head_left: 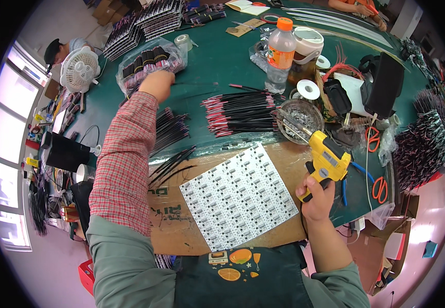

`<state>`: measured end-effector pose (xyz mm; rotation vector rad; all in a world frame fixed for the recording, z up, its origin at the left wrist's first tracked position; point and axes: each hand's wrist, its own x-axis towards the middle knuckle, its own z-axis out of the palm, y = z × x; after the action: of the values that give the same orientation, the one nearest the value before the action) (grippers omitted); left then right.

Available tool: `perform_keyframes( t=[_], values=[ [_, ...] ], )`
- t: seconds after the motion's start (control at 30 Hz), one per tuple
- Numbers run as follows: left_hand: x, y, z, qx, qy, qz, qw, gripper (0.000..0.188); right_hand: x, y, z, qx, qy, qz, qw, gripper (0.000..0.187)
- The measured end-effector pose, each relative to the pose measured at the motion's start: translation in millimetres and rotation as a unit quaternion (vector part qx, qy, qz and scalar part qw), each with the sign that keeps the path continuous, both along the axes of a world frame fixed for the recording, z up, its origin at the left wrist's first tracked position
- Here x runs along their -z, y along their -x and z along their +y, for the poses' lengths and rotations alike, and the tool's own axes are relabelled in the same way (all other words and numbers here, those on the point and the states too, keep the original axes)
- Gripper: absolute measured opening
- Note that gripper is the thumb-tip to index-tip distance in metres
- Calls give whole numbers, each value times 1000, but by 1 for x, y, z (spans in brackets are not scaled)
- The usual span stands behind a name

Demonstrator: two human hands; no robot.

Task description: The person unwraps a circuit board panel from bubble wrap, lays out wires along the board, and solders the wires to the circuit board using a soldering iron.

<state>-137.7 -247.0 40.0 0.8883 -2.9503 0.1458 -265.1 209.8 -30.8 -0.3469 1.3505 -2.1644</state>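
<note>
In my right hand (pixel 319 200) is a yellow and black soldering gun (pixel 330 156), gripped by its handle. Its metal tip points up-left over a round bowl (pixel 304 119) with grey bits in it. My left hand (pixel 158 84) reaches far forward beside a clear plastic bag (pixel 173 54) of bundled black wires. A thin wire (pixel 197 83), blurred, sticks out rightward from its closed fingers, which are partly hidden. Between the hands lies a pile of black wires with red ends (pixel 240 113). Nearest me, a white circuit board panel (pixel 238 197) rests tilted on brown cardboard (pixel 166 226).
Loose black wires (pixel 171 131) lie left of the pile. An orange-capped bottle (pixel 280 56), a white-lidded container (pixel 307 43) and a white roll (pixel 307 89) stand behind the bowl. Orange-handled scissors (pixel 380 190) lie right. A fan (pixel 80 69) and another person (pixel 73 45) are far left.
</note>
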Motion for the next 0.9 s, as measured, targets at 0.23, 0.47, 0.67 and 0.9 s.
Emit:
perform_keyframes(
  t=[0.23,0.47,0.67,0.9],
  values=[
    [3,41,67,132,-59,158,977,24,-1,0,-1,14,32,-14,999,32],
    [41,26,137,102,-80,151,980,23,3,-1,3,9,9,38,999,21],
    [38,-70,95,-145,53,214,965,62,3,-3,2,-24,49,1,999,18],
    [65,-105,79,-213,-64,75,972,93,2,-5,2,-38,39,19,998,20]
  ],
)
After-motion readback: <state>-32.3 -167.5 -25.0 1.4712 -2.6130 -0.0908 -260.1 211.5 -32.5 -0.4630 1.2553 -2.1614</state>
